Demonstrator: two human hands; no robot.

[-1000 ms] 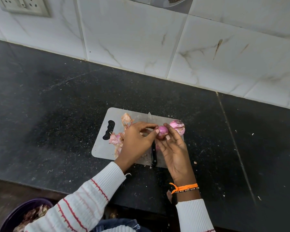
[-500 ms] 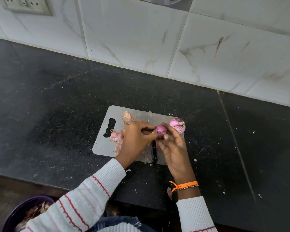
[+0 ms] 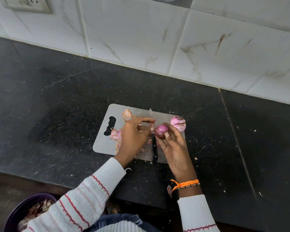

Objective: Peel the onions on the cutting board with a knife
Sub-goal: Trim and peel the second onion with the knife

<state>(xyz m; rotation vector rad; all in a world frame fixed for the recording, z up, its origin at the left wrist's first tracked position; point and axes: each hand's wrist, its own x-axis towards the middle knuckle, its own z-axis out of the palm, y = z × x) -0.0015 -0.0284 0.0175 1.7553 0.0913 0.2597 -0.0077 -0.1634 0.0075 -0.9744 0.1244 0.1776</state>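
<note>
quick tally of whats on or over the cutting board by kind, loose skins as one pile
onions: 2, one in the right hand, one on the cutting board
knife: 1
pile of skins: 1
total: 4

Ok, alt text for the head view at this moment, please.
Right hand holds a small purple onion over a grey cutting board while the left hand pinches at its side. A knife lies on the board between the hands, peels to the left, another onion at the right edge; the board sits on a black counter.
</note>
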